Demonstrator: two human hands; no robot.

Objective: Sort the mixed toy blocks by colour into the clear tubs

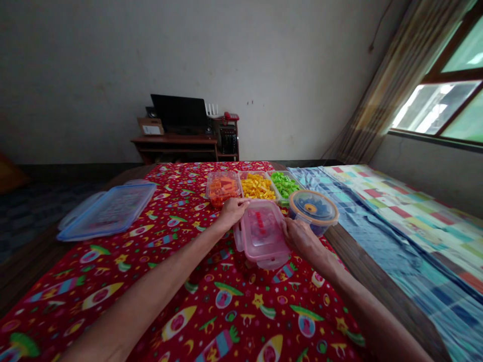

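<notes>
Presently gripped between both hands: pink box (261,232), long axis running away from body, just short of trays (256,185); left hand (232,212) with fingers pressed together on far corner, right hand (302,239), nearer body, fingers curled against right edge.

We can read no words, numbers or brands in this view. There is a small white label (152,129) on the cardboard box (144,126), but its marks are too small for us. The clear lid (107,211) seems to have some printing, and the red marks on the pink box (261,232) are also too blurred to read.
</notes>
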